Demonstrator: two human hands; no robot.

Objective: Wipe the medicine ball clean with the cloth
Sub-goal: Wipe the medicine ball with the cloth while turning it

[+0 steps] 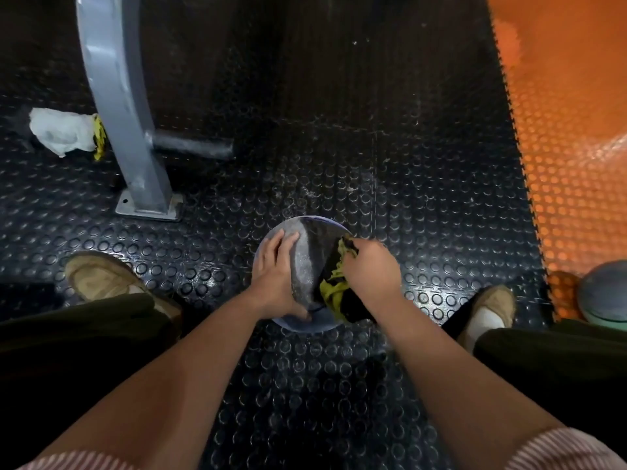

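A grey and black medicine ball [310,256] sits on the studded black floor mat between my feet. My left hand [276,276] lies over its left side, fingers spread on top and thumb wrapped round the near edge. My right hand [371,269] grips a bunched yellow-green and black cloth [334,283] and presses it against the ball's right side. The cloth hides the lower right part of the ball.
A grey metal machine post [125,110] with a bolted base plate stands at the back left, and a white crumpled bag [62,132] lies behind it. Orange studded matting [570,130] lies to the right. A second ball [604,293] rests at the right edge. My shoes [101,276] flank the ball.
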